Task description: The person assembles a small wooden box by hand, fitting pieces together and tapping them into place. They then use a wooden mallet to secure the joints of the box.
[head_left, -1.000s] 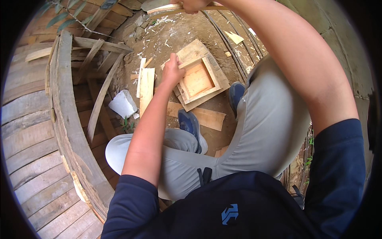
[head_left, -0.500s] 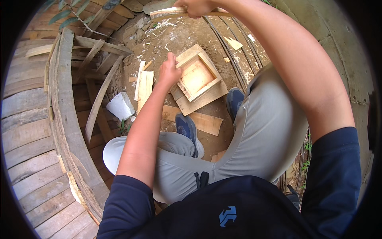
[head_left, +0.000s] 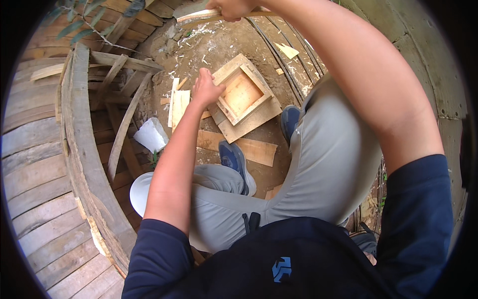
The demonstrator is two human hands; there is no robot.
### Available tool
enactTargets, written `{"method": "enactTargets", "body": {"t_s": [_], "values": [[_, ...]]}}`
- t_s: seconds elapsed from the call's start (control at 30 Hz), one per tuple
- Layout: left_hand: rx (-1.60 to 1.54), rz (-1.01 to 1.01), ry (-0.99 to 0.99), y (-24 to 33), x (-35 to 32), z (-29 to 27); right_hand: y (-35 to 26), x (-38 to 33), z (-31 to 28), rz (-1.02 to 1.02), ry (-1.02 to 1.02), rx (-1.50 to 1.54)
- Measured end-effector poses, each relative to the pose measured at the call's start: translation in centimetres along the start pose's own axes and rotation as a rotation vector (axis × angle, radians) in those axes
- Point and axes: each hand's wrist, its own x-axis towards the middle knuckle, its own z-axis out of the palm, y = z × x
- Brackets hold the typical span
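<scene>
The left hand (head_left: 205, 89) rests on the left corner of a square wooden frame (head_left: 245, 95) lying on the dirt ground (head_left: 209, 47), fingers curled against its rim; whether they fully grip it I cannot tell; the right hand (head_left: 234, 7), raised near the top edge of the view, is closed around the handle of a flat-bladed tool (head_left: 196, 14); light wooden slats (head_left: 178, 102) lie just left of the frame; a plank (head_left: 249, 148) lies below it, beside a blue shoe (head_left: 234, 159); a white crumpled object (head_left: 151, 134) sits near curved boards (head_left: 79, 149).
</scene>
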Motion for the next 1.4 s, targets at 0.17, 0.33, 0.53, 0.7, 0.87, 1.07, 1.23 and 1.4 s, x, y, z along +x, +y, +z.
{"method": "enactTargets", "body": {"t_s": [0.17, 0.33, 0.53, 0.7, 0.87, 1.07, 1.23, 1.4], "values": [[-0.04, -0.092, -0.222, -1.9, 3.9, -9.9, 0.0, -0.6, -0.4, 0.005, 0.04, 0.037], [-0.022, 0.108, -0.108, -5.8, 3.1, -20.3, -0.1, -2.6, -1.0, -0.009, 0.076, 0.008], [-0.187, 0.148, -0.155, -6.8, 0.8, -22.1, 0.0, -3.9, -1.2, 0.113, 0.0, -0.053], [-0.481, 0.174, -0.213, -5.3, 0.4, -16.8, -1.0, -6.0, 0.0, 0.041, 0.023, 0.187], [-0.875, 0.101, -0.17, -6.2, 0.5, -7.9, -2.9, -6.1, 0.9, 0.023, -0.012, 0.239], [-1.134, 0.046, -0.096, -6.6, -0.3, -0.9, -1.4, -6.2, 3.1, 0.101, 0.003, 0.41], [-1.233, -0.027, -0.001, -6.7, -0.9, 1.7, 1.2, -6.1, 3.7, 0.179, 0.008, 0.374], [-1.267, 0.0, 0.051, -7.1, -1.0, 2.8, 1.0, -5.9, 3.9, 0.215, 0.012, 0.432]]}}
